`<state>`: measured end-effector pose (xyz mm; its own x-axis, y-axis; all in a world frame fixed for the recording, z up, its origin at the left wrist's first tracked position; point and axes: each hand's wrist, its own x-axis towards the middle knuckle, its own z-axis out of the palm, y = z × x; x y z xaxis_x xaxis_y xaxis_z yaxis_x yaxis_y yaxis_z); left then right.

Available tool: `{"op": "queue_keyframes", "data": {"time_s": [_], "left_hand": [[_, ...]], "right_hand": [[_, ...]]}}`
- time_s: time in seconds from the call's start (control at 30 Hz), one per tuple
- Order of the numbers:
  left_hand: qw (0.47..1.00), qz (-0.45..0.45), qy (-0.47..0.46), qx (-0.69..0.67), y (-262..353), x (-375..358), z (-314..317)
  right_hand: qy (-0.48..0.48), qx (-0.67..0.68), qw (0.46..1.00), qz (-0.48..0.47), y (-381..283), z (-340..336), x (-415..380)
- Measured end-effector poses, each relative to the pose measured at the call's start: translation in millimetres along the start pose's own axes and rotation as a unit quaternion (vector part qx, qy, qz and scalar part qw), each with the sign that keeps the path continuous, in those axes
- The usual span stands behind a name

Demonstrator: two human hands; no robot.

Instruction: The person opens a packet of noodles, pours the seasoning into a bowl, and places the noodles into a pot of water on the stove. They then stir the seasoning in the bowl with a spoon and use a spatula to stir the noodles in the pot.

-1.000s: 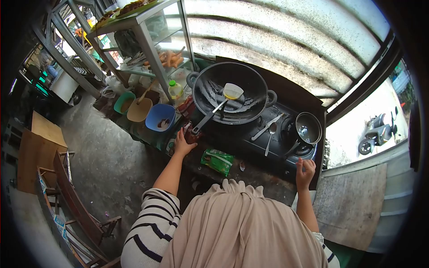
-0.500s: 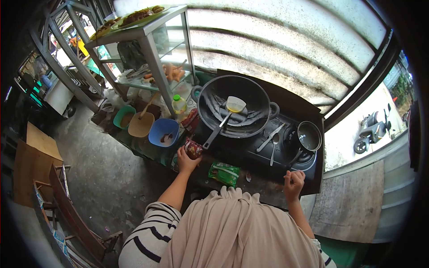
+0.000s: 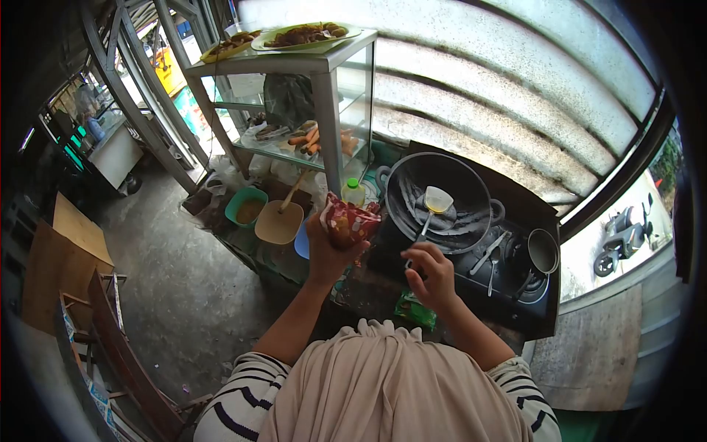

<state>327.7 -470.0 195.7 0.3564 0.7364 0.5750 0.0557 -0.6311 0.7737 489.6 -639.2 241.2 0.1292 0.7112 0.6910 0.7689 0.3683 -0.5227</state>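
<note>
My left hand [image 3: 330, 249] grips a red patterned packet [image 3: 349, 223], raised in front of the bowls and the bottle with a green cap [image 3: 353, 193]. To its right is my right hand [image 3: 433, 276], with fingers bent and thumb apart, holding nothing that I can see. It covers part of the handle of a ladle [image 3: 438, 200]. The ladle's bowl, with some yellow liquid, rests inside a large dark wok [image 3: 471, 177]. A green packet [image 3: 414, 311] lies on the counter below my right hand.
An orange-brown bowl [image 3: 279, 225] with a wooden spoon and a green bowl [image 3: 247, 208] stand left; a blue bowl [image 3: 302, 243] is mostly hidden. Behind is a glass display case [image 3: 324, 66] with plates on top. A small pot [image 3: 543, 251] sits on the stove's right, beside a spoon [image 3: 494, 267].
My left hand has lifted the red packet off the counter. My right hand has moved left, from the stove's front edge to near the ladle handle. The camera view has shifted left.
</note>
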Motion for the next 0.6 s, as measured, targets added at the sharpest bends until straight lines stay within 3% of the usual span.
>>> {"op": "queue_keyframes", "data": {"time_s": [0.07,0.17,0.23,0.3,0.33,0.4,0.47,0.5,0.53,0.57,0.6], "left_hand": [[0.997,-0.010,-0.009,-0.078,0.7,-0.1,0.1],[0.996,-0.037,-0.058,-0.060,-0.4,-5.1,-11.9],[0.995,-0.045,-0.071,-0.054,-8.6,-10.9,-17.5],[0.994,-0.051,-0.087,-0.049,-10.8,-12.5,-20.0],[0.992,-0.050,-0.072,-0.090,-8.3,-12.7,-19.3],[0.988,-0.047,-0.065,-0.135,-7.1,-11.0,-16.8],[0.965,-0.129,-0.091,-0.210,-9.2,-10.1,-10.5],[0.963,-0.128,-0.098,-0.215,-16.9,-10.5,-4.0],[0.934,-0.198,-0.083,-0.286,-26.5,-11.4,3.2],[0.895,-0.268,-0.066,-0.351,-35.4,-15.2,9.2],[0.892,-0.270,-0.071,-0.355,-34.1,-15.1,12.3]], "right_hand": [[-0.013,0.060,0.986,0.154,-16.0,28.3,18.8],[-0.066,0.115,0.962,0.237,-24.9,58.5,23.1],[-0.063,0.103,0.965,0.234,-25.0,74.3,18.5],[0.018,0.149,0.951,0.269,-35.3,80.5,21.2],[0.024,0.146,0.952,0.268,-32.1,82.7,22.9],[0.029,0.066,0.990,0.125,-23.8,84.0,21.9],[0.023,0.057,0.987,0.150,-25.9,75.6,16.2],[0.009,0.055,0.983,0.173,-27.2,71.6,13.4],[0.012,0.049,0.983,0.177,-27.2,69.8,9.7],[0.045,0.038,0.986,0.159,-26.3,69.3,5.6],[0.077,0.027,0.987,0.139,-25.1,68.5,1.7]]}}
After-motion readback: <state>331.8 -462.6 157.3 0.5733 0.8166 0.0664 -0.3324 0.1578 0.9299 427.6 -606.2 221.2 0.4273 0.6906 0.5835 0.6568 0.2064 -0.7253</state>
